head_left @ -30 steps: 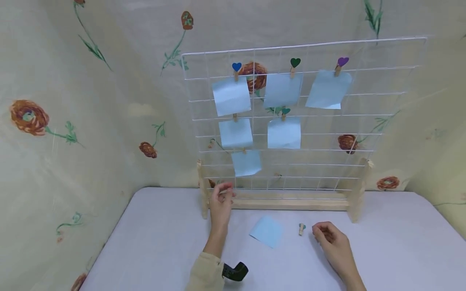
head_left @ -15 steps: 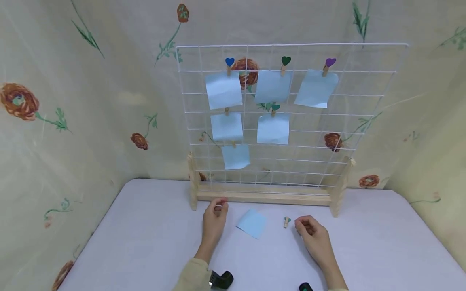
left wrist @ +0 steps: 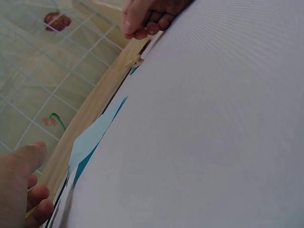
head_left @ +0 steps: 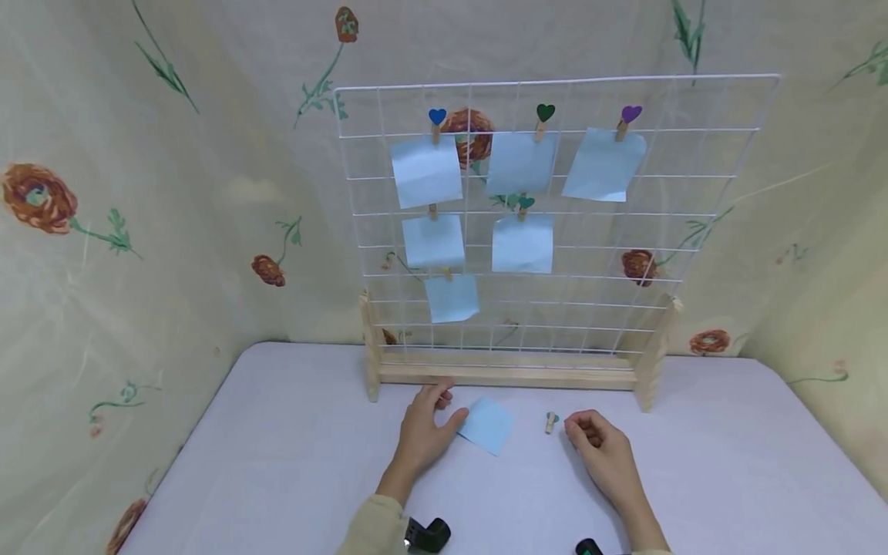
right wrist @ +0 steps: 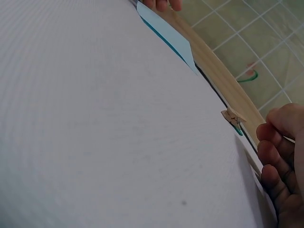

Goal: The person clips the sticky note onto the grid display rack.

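A light blue paper square (head_left: 489, 425) lies on the white table, its edges lifted a little in the left wrist view. My left hand (head_left: 425, 435) is at its left side, thumb spread toward the paper's edge and nothing gripped; whether the thumb touches it I cannot tell. A small wooden clothespin (head_left: 551, 423) with a green heart lies to the right of the paper. Just right of that clothespin, my right hand (head_left: 605, 451) rests with loosely curled fingers (right wrist: 270, 152) and holds nothing.
Behind the hands stands a white wire grid (head_left: 576, 293) on a wooden base (head_left: 513, 375). Several blue paper squares hang from it by heart clothespins, one being a purple-heart clothespin (head_left: 630, 116). A flower-patterned cloth (head_left: 208, 193) covers the wall.
My left hand has come down from the grid's lower left to the table, then right toward the paper, its thumb spreading. My right hand stays beside the clothespin. The head view has shifted.
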`<state>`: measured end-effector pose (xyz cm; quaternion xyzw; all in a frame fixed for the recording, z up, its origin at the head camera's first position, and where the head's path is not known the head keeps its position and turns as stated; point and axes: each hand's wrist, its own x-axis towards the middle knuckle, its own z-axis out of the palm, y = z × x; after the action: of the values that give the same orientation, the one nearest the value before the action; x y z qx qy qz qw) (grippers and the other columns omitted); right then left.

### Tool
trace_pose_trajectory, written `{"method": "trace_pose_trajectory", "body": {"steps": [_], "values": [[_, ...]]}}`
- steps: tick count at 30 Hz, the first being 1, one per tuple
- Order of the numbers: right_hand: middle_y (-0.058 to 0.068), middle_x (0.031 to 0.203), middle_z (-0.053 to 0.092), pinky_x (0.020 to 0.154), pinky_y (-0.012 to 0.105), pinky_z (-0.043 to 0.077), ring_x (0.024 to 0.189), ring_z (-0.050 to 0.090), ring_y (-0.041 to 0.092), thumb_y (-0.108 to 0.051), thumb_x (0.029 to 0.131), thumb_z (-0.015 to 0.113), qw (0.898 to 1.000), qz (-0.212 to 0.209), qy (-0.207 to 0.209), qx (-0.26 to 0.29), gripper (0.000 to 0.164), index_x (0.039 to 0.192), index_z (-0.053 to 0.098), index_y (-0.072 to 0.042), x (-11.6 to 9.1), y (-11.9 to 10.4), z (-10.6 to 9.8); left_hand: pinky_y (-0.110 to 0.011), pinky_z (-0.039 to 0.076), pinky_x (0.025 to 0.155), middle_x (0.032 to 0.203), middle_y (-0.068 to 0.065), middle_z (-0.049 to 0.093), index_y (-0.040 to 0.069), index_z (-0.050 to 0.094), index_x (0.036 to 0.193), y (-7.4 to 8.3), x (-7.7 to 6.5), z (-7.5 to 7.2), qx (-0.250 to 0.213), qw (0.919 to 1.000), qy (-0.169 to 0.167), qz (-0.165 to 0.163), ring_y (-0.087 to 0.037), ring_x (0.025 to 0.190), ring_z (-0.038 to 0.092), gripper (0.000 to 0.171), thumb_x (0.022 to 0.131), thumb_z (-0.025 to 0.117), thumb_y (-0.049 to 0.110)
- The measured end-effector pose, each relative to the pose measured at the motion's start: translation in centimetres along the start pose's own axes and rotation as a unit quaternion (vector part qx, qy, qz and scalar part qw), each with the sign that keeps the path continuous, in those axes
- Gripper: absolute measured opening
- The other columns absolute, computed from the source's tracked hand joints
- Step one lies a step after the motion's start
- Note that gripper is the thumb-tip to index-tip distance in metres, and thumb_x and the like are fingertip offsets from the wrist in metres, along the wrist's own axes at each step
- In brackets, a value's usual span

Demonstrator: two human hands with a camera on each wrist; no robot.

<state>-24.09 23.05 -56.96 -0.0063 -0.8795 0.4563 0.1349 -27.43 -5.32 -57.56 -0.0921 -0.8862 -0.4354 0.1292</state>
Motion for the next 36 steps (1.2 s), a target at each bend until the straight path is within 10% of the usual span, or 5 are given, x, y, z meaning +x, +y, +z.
{"method": "trace_pose_trajectory", "body": {"steps": [14, 36], "values": [[0.002, 0.080, 0.066, 0.061, 0.017, 0.046, 0.068, 0.055, 0.002, -0.026, 0.092, 0.062, 1.000, -0.010, 0.001, -0.005, 0.014, 0.095, 0.066, -0.013, -0.22, -0.08, 0.15, -0.035, 0.040, 0.083, 0.114, 0.000, 0.057, 0.019, 0.067, 0.117, 0.19, -0.66, 0.32, 0.129, 0.9892, -0.016, 0.067, -0.018, 0.103, 0.052, 0.048, 0.079, 0.071, 0.049], [0.003, 0.083, 0.067, 0.061, 0.018, 0.045, 0.068, 0.054, 0.004, -0.026, 0.093, 0.060, 1.000, 0.002, -0.010, -0.020, 0.015, 0.097, 0.066, -0.013, -0.13, -0.30, 0.01, -0.026, 0.032, 0.075, 0.094, 0.008, 0.066, 0.025, 0.065, 0.114, 0.55, -0.63, -0.16, 0.082, 0.9941, -0.031, 0.064, -0.007, 0.083, 0.054, 0.035, 0.081, 0.074, 0.029]]}}
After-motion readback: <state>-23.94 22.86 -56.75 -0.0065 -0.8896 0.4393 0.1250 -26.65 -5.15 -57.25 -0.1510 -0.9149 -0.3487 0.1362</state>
